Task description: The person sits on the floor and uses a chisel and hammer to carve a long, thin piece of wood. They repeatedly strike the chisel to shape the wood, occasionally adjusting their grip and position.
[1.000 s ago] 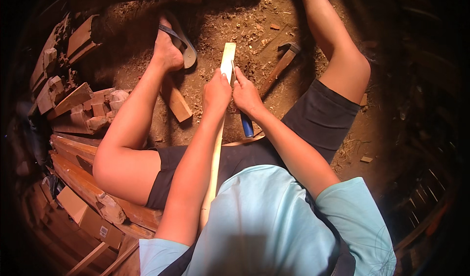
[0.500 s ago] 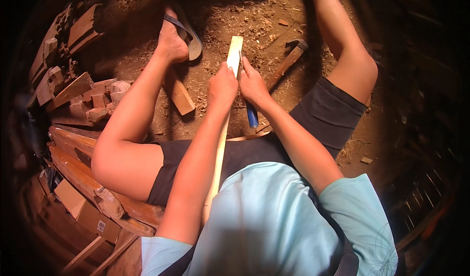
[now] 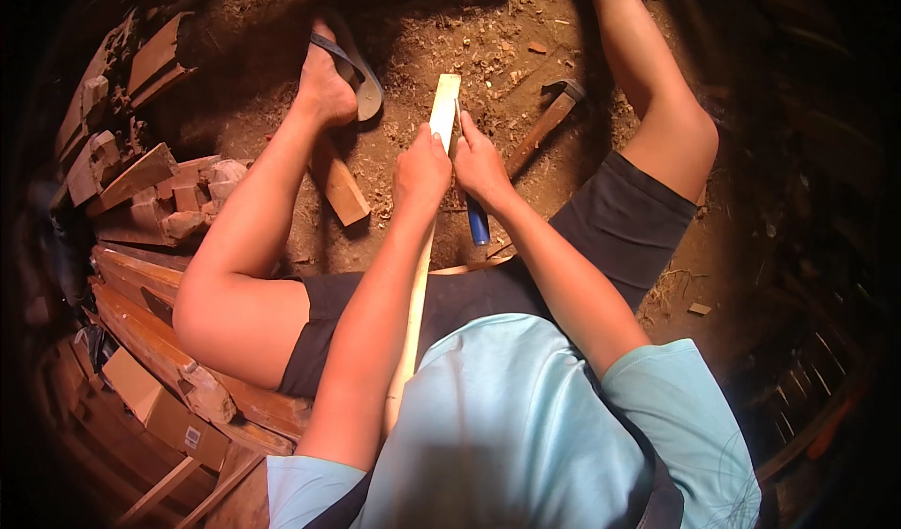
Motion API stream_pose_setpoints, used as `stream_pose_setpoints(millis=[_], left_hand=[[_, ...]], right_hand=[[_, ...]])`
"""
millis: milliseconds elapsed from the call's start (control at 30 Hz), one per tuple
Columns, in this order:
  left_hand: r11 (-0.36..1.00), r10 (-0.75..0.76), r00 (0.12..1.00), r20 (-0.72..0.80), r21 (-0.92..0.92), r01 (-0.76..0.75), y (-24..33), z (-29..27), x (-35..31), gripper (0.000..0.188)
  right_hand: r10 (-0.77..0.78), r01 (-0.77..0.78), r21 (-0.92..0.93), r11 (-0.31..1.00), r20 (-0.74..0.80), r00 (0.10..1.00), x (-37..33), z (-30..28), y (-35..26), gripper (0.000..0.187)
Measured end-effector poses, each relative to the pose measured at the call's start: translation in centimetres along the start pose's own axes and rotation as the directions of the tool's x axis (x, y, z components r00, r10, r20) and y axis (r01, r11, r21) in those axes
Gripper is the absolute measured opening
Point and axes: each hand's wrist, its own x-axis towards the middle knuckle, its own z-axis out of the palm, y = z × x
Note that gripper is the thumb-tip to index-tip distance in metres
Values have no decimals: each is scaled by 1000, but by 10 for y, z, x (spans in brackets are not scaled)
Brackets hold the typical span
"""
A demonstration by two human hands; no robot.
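My left hand is closed around a long, pale wooden strip. The strip runs from between my arms, past my left wrist, to a squared end beyond my fingers. Close beside it on the right, my right hand grips a slim tool with a blue handle. That handle sticks out below my palm toward me, and a narrow blade-like tip shows past my fingers along the strip's right edge. My fingers hide the tool's middle, so its exact kind is unclear.
A tool with a wooden handle and dark metal head lies right of my hands. Left stand a wooden block, stacked offcuts, boards and a cardboard box. Shavings litter the dirt floor. My legs spread either side.
The view has shifted slightly, so nearly everything sits a little further left. Both hands keep their grips beside each other, with hardly any movement relative to the strip.
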Motion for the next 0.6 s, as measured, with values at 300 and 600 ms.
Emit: stream_pose_setpoints(millis=[300, 600], left_hand=[[1000, 3, 1000, -3, 28, -2, 0, 2, 1, 40], [999, -18, 1000, 4, 48, 18, 0, 1, 0, 42]], right_hand=[[17, -17, -11, 1000, 20, 1000, -12, -6, -6, 51], [-94, 92, -40, 995, -49, 994, -7, 2, 7, 51]])
